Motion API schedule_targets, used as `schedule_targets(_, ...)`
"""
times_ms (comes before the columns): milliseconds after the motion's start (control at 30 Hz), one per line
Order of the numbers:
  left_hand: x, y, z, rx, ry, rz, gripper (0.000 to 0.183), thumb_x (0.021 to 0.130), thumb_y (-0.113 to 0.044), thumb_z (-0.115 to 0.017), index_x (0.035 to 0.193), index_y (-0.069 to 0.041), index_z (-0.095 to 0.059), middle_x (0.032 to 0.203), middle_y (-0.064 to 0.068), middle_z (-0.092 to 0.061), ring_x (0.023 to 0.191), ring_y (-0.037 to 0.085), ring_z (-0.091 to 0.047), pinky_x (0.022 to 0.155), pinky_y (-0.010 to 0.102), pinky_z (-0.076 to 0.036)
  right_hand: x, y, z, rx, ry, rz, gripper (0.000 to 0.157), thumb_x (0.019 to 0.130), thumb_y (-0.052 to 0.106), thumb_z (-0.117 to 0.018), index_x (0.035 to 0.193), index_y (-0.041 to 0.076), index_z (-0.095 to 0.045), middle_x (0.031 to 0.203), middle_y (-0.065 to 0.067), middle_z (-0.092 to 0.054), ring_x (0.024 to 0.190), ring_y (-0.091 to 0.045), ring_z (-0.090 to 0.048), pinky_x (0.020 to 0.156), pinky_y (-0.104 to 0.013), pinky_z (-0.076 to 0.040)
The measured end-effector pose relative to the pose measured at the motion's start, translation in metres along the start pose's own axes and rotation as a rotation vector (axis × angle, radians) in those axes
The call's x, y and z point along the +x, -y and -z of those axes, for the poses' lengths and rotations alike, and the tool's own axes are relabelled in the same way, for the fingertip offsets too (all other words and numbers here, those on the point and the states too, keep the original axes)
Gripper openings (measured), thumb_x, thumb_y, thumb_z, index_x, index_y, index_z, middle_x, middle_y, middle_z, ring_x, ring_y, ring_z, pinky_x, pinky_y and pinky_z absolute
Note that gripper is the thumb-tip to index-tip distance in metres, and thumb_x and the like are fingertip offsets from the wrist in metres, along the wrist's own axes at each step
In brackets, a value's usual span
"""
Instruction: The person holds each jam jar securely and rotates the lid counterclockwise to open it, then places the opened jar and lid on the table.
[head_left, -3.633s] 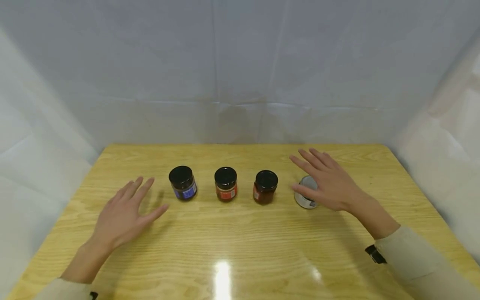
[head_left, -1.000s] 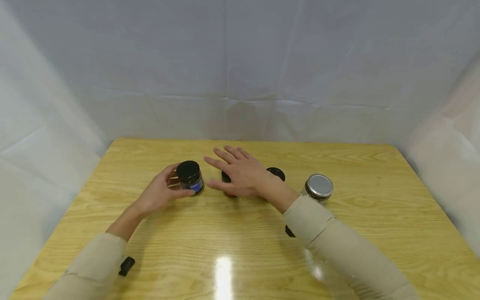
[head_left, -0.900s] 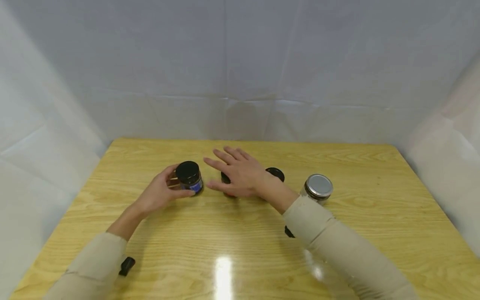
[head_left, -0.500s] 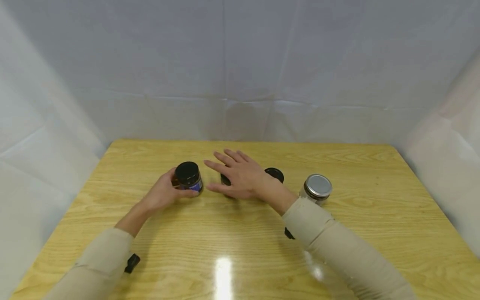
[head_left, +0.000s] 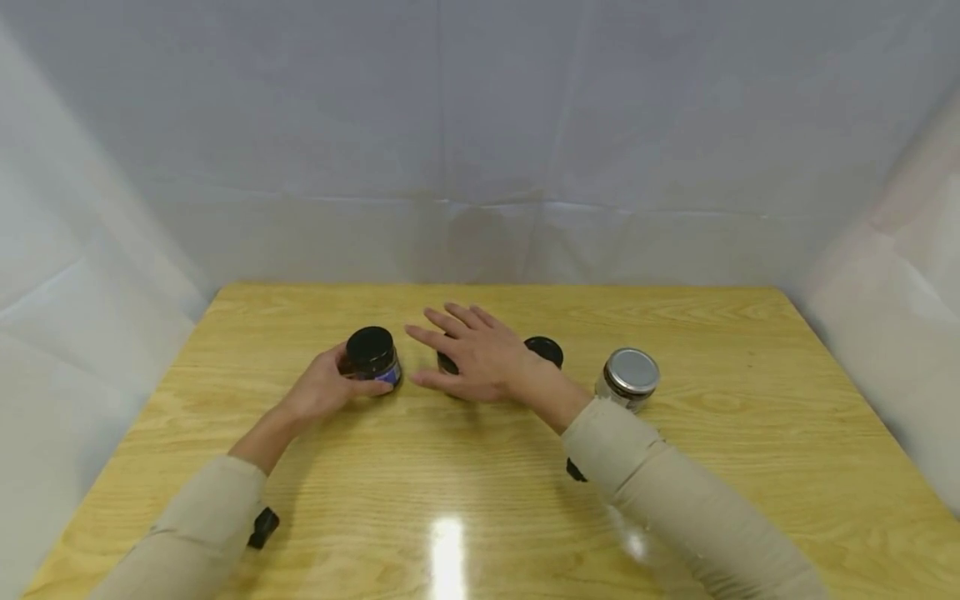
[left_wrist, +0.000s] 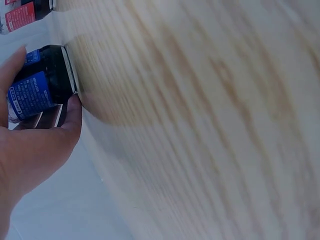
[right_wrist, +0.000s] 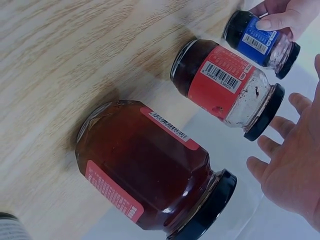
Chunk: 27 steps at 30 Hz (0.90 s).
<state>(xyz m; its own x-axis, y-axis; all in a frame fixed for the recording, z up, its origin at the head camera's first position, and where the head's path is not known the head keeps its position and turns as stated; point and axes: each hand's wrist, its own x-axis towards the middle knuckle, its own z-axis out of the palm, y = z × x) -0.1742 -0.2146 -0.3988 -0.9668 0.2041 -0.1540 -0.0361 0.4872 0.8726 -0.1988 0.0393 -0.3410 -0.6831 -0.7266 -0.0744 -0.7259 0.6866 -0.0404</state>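
A black-lidded jar with a blue label (head_left: 371,348) stands upright on the table. My left hand (head_left: 317,388) grips it from the left, the thumb across its front and the fingers round the far side. My right hand (head_left: 486,360) is spread over a jar with a red label (right_wrist: 220,82), hiding much of it in the head view. The right wrist view shows a gap between those fingers and that jar's black lid. Behind my right wrist is a larger jar of dark reddish-brown contents (right_wrist: 145,162), its black lid partly visible in the head view.
A silver-lidded jar (head_left: 632,377) stands at the right end of the row, beyond my right forearm. The wooden table (head_left: 360,517) is bordered by pale sheeting (head_left: 480,150) at the back and sides.
Since the earliest frame my left hand has gone right and taken hold of the blue-labelled jar. My right hand has moved left from the silver-lidded jar. Both have barely moved this last second.
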Motion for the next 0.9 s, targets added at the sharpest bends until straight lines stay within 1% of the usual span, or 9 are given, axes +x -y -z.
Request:
schedule_targets(200, 0.001, 0.001, 0.001, -0.009, -0.014, 0.016, 0.078, 0.079, -0.030, -0.079, 0.140, 0.000, -0.041, 0.131, 0.021, -0.053, 0.120, 0.034, -0.049, 0.101, 0.050, -0.035, -0.003, -0.001, 0.001, 0.010, -0.015, 0.006, 0.070, 0.091, 0.071, -0.019, 0.153, 0.037, -0.012, 0.159, 0.002, -0.010, 0.144, -0.022, -0.006, 0.114, -0.044, -0.007)
schedule_targets(367, 0.001, -0.001, 0.003, 0.002, -0.049, 0.036, 0.077, 0.077, -0.030, -0.081, 0.138, 0.000, -0.044, 0.128, 0.020, -0.055, 0.117, 0.033, -0.051, 0.098, 0.048, -0.037, -0.009, -0.002, 0.005, 0.032, -0.048, 0.012, 0.070, 0.092, 0.071, -0.019, 0.152, 0.038, -0.012, 0.159, 0.003, -0.011, 0.144, -0.019, -0.005, 0.114, -0.043, -0.007)
schedule_targets(500, -0.001, -0.004, 0.002, 0.026, -0.080, 0.039, 0.078, 0.077, -0.034, -0.080, 0.137, 0.000, -0.045, 0.128, 0.021, -0.054, 0.116, 0.034, -0.051, 0.096, 0.047, -0.039, -0.016, -0.005, 0.007, 0.037, -0.072, 0.009, 0.069, 0.091, 0.071, -0.019, 0.152, 0.038, -0.013, 0.159, 0.003, -0.012, 0.144, -0.020, -0.007, 0.114, -0.042, -0.009)
schedule_targets(600, -0.003, -0.007, -0.001, 0.018, -0.113, 0.028, 0.078, 0.076, -0.037, -0.080, 0.137, -0.002, -0.045, 0.129, 0.020, -0.054, 0.119, 0.035, -0.049, 0.097, 0.048, -0.039, -0.023, -0.007, 0.009, 0.032, -0.082, 0.000, 0.069, 0.091, 0.071, -0.018, 0.152, 0.039, -0.013, 0.158, 0.005, -0.012, 0.144, -0.020, -0.008, 0.114, -0.041, -0.009)
schedule_targets(733, -0.008, -0.016, -0.006, -0.013, -0.150, -0.012, 0.076, 0.076, -0.037, -0.080, 0.136, -0.004, -0.047, 0.127, 0.018, -0.055, 0.120, 0.034, -0.049, 0.097, 0.047, -0.039, -0.032, -0.009, 0.012, 0.021, -0.092, 0.001, 0.069, 0.092, 0.071, -0.018, 0.152, 0.038, -0.012, 0.158, 0.004, -0.012, 0.144, -0.019, -0.006, 0.114, -0.040, -0.008)
schedule_targets(833, -0.013, -0.022, -0.011, -0.040, -0.155, -0.047, 0.073, 0.076, -0.036, -0.081, 0.135, -0.007, -0.049, 0.124, 0.015, -0.056, 0.116, 0.031, -0.052, 0.094, 0.044, -0.042, -0.040, -0.011, 0.013, 0.021, -0.106, 0.009, 0.069, 0.092, 0.070, -0.019, 0.153, 0.036, -0.013, 0.158, 0.003, -0.012, 0.144, -0.019, -0.006, 0.114, -0.040, -0.009)
schedule_targets(900, -0.015, -0.024, -0.014, -0.062, -0.152, -0.071, 0.071, 0.076, -0.035, -0.081, 0.134, -0.008, -0.049, 0.122, 0.014, -0.057, 0.113, 0.029, -0.054, 0.092, 0.041, -0.045, -0.046, -0.014, 0.014, 0.019, -0.126, 0.019, 0.069, 0.093, 0.069, -0.021, 0.153, 0.035, -0.015, 0.158, 0.002, -0.013, 0.144, -0.020, -0.008, 0.114, -0.041, -0.011)
